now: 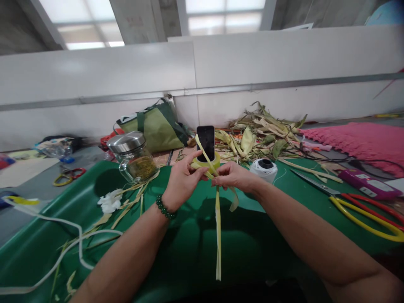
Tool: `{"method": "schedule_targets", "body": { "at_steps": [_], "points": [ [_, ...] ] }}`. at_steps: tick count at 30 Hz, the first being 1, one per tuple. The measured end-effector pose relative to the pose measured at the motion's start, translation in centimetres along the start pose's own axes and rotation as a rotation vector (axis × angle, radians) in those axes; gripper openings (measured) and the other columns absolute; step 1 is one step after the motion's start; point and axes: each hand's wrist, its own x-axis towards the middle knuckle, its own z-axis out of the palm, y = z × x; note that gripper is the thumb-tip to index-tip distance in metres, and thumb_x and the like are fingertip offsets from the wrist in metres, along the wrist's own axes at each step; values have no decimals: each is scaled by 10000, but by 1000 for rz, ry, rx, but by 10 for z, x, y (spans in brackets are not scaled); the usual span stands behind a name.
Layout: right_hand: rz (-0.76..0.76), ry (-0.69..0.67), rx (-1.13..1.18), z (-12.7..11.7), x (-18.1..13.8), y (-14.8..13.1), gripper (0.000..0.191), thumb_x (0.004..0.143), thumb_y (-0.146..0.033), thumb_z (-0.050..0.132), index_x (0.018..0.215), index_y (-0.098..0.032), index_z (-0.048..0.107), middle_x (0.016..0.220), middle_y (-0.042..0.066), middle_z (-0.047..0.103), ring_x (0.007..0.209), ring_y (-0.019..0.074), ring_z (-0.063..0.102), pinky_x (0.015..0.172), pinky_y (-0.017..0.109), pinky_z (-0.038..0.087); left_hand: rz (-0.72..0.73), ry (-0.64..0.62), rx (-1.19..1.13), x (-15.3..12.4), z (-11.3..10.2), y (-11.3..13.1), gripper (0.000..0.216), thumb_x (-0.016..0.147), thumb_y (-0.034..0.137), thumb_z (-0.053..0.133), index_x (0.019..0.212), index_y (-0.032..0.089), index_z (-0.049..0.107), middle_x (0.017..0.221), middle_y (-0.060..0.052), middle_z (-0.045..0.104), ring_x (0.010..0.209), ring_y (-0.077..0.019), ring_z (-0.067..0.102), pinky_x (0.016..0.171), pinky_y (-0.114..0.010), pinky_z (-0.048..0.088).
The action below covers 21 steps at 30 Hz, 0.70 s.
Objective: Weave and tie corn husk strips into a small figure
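Some pale green husk strips (218, 235) are sitting within both grips: the left hand (183, 181) is pinching them between thumb and fingers, and the right hand (232, 176) is holding them in a narrow pinch where they are crossing. One length is slanting up beyond the fingertips, one is hanging straight beneath the grip, and a curled end is dangling under the right hand.

Left of the grip, a glass jar (141, 166) is holding yellowish plant matter under a metal lid; beyond it, a green bag (154, 130) is slumping (what it is holding, I cannot tell).

Left of the grip, the green mat (186, 244) is ending along a slanting edge; below, it is stretching between the forearms. Just right, a white spool (263, 171) is standing; farther right, scissors (333, 193) are lying.
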Motion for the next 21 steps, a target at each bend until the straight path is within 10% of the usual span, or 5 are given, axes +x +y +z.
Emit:
{"method": "schedule_targets", "body": {
  "at_steps": [15,21],
  "points": [
    [-24,163,-76,-4,8,8,336,671,-449,659,551,-137,629,452,-29,494,414,60,379,429,218,288,10,128,234,5,-11,-1,466,734,376,646,1116,185,458,709,22,604,511,-130,603,490,-235,453],
    [-56,167,-96,-5,10,13,450,695,-564,614,534,-145,584,431,-35,465,396,60,368,407,216,277,-15,-346,453,-5,6,-10,117,709,208,622,629,172,545,605,5,590,594,-140,546,578,-257,415]
  ]
}}
